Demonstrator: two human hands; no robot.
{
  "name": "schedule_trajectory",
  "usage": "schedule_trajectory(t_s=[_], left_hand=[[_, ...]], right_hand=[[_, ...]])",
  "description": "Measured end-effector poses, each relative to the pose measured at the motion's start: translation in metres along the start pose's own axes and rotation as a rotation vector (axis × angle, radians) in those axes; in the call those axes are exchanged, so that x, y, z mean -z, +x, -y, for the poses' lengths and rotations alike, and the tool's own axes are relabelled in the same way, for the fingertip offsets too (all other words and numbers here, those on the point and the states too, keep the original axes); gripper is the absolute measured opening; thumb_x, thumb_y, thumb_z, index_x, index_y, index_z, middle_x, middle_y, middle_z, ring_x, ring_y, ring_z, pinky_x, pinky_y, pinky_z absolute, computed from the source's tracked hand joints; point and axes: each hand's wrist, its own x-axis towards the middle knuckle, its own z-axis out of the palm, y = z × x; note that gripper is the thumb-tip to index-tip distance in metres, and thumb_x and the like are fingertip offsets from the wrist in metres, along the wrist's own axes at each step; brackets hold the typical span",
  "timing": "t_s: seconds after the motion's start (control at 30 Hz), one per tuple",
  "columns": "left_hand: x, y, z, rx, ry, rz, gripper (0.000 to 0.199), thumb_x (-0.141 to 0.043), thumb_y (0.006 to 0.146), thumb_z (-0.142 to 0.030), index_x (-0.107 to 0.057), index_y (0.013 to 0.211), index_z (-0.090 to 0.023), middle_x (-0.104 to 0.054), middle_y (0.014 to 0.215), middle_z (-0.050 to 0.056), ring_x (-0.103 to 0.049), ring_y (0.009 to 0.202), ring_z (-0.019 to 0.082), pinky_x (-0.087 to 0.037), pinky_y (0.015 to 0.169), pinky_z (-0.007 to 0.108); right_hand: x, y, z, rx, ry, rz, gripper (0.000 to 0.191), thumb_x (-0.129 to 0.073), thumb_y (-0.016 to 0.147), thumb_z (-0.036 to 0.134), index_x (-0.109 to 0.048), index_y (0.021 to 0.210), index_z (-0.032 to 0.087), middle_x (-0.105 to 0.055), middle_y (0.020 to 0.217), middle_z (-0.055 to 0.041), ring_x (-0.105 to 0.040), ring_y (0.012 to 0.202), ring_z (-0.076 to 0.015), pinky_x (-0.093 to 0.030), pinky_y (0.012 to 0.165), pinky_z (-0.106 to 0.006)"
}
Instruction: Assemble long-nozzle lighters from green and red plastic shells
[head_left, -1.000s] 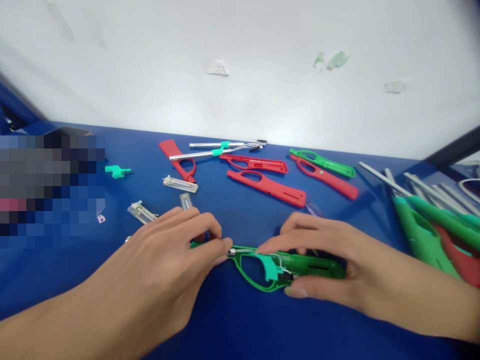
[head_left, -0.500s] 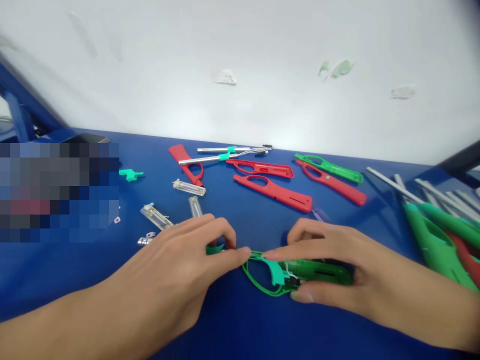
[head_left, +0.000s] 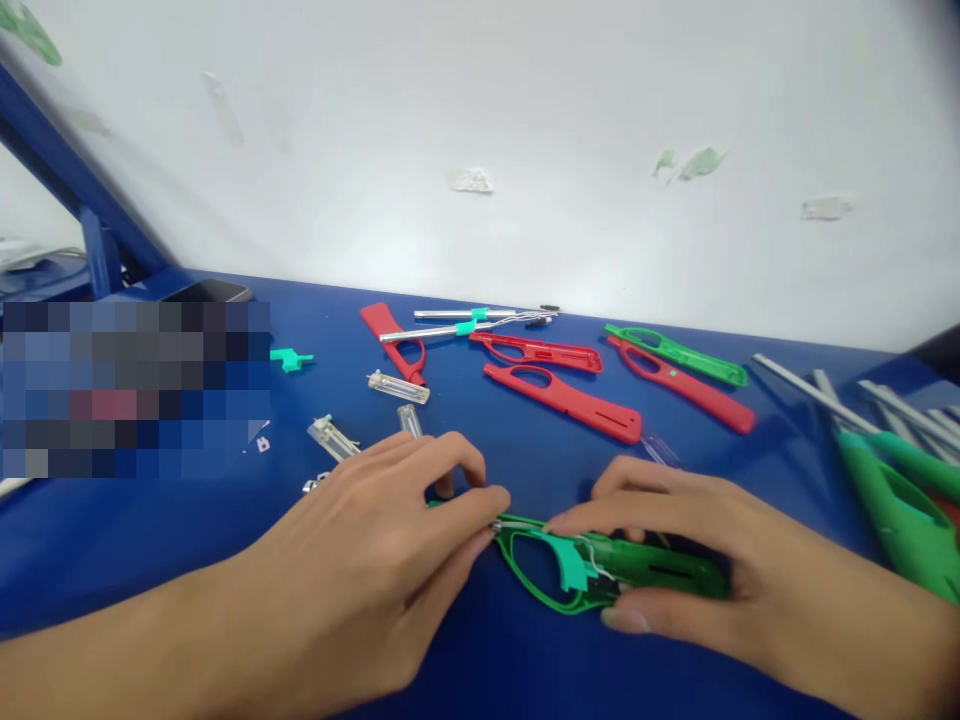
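From the middle of the view, the blue table (head_left: 480,670) spreads widest, and at between 3 and 4 o'clock there lies a pile of green housings (head_left: 900,500). The left hand (head_left: 390,560), at 7 o'clock, is nearly closed: thumb and forefinger pinch the narrow end of the green shell (head_left: 645,562); whether they also grip the lead, I cannot tell. The right hand (head_left: 697,540), at 4 o'clock, is half open and holds the shell's wider part between fingers and thumb. This shell rests at 5 o'clock, its open side upward. Beyond it, toward 12 o'clock, lies a red handle (head_left: 566,403); a clear case (head_left: 397,385) is near 9 o'clock. Inside the shell sit a turquoise trigger (head_left: 574,562) and a thin white wire (head_left: 600,562).

Compared with half a second ago, the two hands' fingertips stand farther apart, and the pale lead (head_left: 521,524) shows again between them. I judge that the lead is still being settled along the shell's upper edge.
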Motion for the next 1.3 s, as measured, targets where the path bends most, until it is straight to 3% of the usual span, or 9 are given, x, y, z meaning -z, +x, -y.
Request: schedule_trajectory(t_s=[0.13,0.3,0.5,0.7,1.0,1.17,1.3], left_hand=[[0.006,0.008,0.008,-0.041,0.025,-0.077,0.025,-0.055,0.111,-0.008,-0.076,0.121,-0.017,-0.074,0.114,0.009,-0.070,0.099,0.019,-0.060,0.088,0.035],[0.018,0.022,0.041,-0.067,0.212,-0.183,0.022,-0.058,0.111,-0.009,-0.079,0.114,-0.014,-0.076,0.105,0.008,-0.067,0.098,0.021,-0.057,0.085,0.034],[0.017,0.024,0.077,0.047,0.250,-0.119,0.027,-0.057,0.112,-0.021,-0.082,0.113,-0.012,-0.081,0.108,0.012,-0.071,0.103,0.029,-0.059,0.090,0.044],[0.013,0.021,0.068,0.028,0.210,-0.110,0.027,-0.055,0.113,-0.019,-0.082,0.114,-0.016,-0.079,0.109,0.010,-0.071,0.106,0.026,-0.059,0.090,0.040],[0.006,0.017,0.048,-0.051,0.148,-0.024,0.029,-0.052,0.114,-0.013,-0.081,0.116,-0.015,-0.075,0.116,0.010,-0.068,0.109,0.024,-0.056,0.095,0.040],[0.006,0.015,0.056,-0.041,0.189,-0.072,0.031,-0.050,0.113,-0.012,-0.079,0.123,-0.015,-0.076,0.111,0.009,-0.069,0.109,0.025,-0.055,0.093,0.038],[0.015,0.017,0.072,0.023,0.276,-0.115,0.037,-0.046,0.106,-0.008,-0.075,0.128,-0.020,-0.077,0.112,0.008,-0.070,0.107,0.026,-0.055,0.088,0.037]], right_hand=[[0.000,0.000,0.001,0.025,0.001,-0.041,0.038,-0.085,0.095,0.061,-0.084,0.133,0.054,-0.083,0.128,0.0003,-0.081,0.119,-0.0294,-0.069,0.099,-0.038],[0.000,0.001,0.002,0.035,0.010,-0.040,0.035,-0.085,0.096,0.059,-0.083,0.131,0.057,-0.083,0.124,0.0018,-0.082,0.112,-0.0277,-0.070,0.095,-0.037],[0.000,-0.004,0.000,0.021,-0.054,-0.074,0.042,-0.085,0.094,0.065,-0.082,0.135,0.055,-0.083,0.134,0.0024,-0.082,0.114,-0.0287,-0.070,0.094,-0.038],[-0.002,0.014,-0.006,0.025,-0.265,-0.391,0.053,-0.079,0.095,0.060,-0.078,0.145,0.043,-0.083,0.122,-0.0059,-0.076,0.125,-0.0383,-0.067,0.101,-0.051],[0.019,0.013,-0.035,0.022,-0.529,-0.651,0.051,-0.058,0.110,0.047,-0.067,0.158,0.033,-0.074,0.147,-0.0137,-0.069,0.140,-0.0422,-0.058,0.118,-0.066],[0.023,0.015,-0.065,-0.095,-0.663,-0.671,0.061,-0.035,0.118,0.045,-0.059,0.165,0.015,-0.059,0.169,-0.0243,-0.055,0.159,-0.0440,-0.046,0.130,-0.070],[0.025,0.020,-0.079,-0.108,-0.670,-0.634,0.064,-0.032,0.118,0.046,-0.063,0.161,0.012,-0.063,0.166,-0.0251,-0.055,0.159,-0.0455,-0.046,0.129,-0.072]])
